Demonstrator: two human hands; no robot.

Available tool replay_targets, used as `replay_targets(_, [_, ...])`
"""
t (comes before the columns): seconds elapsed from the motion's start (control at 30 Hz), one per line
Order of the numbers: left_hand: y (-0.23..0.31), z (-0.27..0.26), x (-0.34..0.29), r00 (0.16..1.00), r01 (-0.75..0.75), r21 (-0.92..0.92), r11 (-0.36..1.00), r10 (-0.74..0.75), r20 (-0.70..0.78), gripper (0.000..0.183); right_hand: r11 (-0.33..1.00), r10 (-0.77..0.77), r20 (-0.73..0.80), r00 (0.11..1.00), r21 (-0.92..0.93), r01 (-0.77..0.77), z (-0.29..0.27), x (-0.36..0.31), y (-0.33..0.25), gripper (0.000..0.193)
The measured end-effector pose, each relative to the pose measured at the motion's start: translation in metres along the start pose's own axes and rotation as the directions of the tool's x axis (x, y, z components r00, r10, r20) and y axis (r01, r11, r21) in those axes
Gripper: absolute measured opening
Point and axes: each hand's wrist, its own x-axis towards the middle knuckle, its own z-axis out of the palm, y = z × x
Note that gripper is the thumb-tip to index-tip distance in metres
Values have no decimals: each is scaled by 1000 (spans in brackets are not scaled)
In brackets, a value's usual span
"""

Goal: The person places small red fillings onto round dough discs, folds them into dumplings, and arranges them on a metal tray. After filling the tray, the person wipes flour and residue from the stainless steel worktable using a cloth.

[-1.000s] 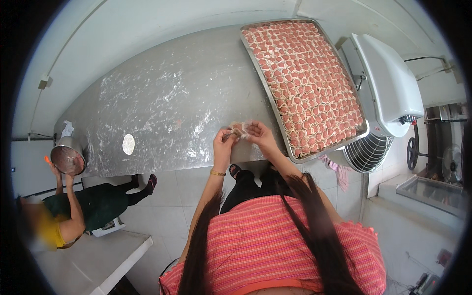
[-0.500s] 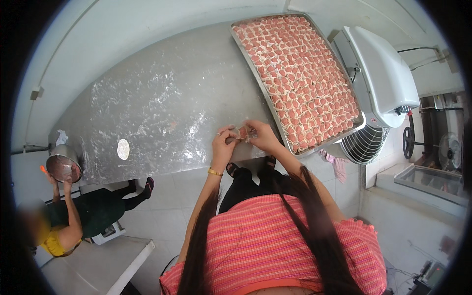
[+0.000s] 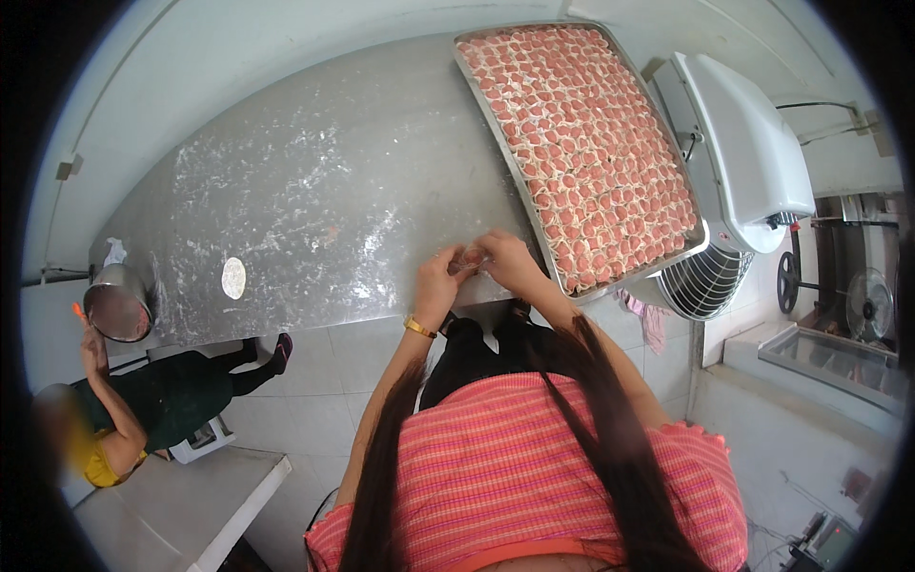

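Above the near edge of the metal table, my two hands meet around a small open-topped dumpling, a thin pale wrapper with pink meat filling. My left hand pinches its left side, wearing a gold band at the wrist. From the right, the fingers of my right hand press the wrapper's edge. My fingers partly cover it. Just right of my hands lies a big metal tray, filled with rows of similar meat-topped dumplings. A lone round white wrapper rests flat on the table to the left.
White flour streaks the grey metal table. At its left end, a co-worker holds an orange-ended thing beside a metal pot with pinkish contents. A white mixer with a wire guard stands beyond the tray. Walls border the far side.
My fingers have drawn closer together around the dumpling, gathering its wrapper. At the left, one of the co-worker's two hands no longer shows at the pot.
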Motion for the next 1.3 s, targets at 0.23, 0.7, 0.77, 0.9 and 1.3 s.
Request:
replay_targets(0.23, [12,-4,4,986,123,-82,989,-113,122,26,995,83,34,996,55,-84,3,5,6,16])
replay_targets(0.7, [-1,-5,11,994,-25,-39,999,29,108,24,997,7,-4,1000,76,-7,3,1,-1,32])
replay_targets(0.77, [-4,-6,12,994,-25,-138,990,40,106,23,1000,-25,9,1000,-1,25,2,1,-1,29])
replay_targets(0.9, [-7,-8,16,993,-45,-3,999,45,114,21,998,57,82,995,35,-60,3,1,0,28])
replay_targets(1.3, [-16,-20,22,938,341,-467,816,-258,233,24,992,123,15,992,-14,-123,10,11,-12,30])
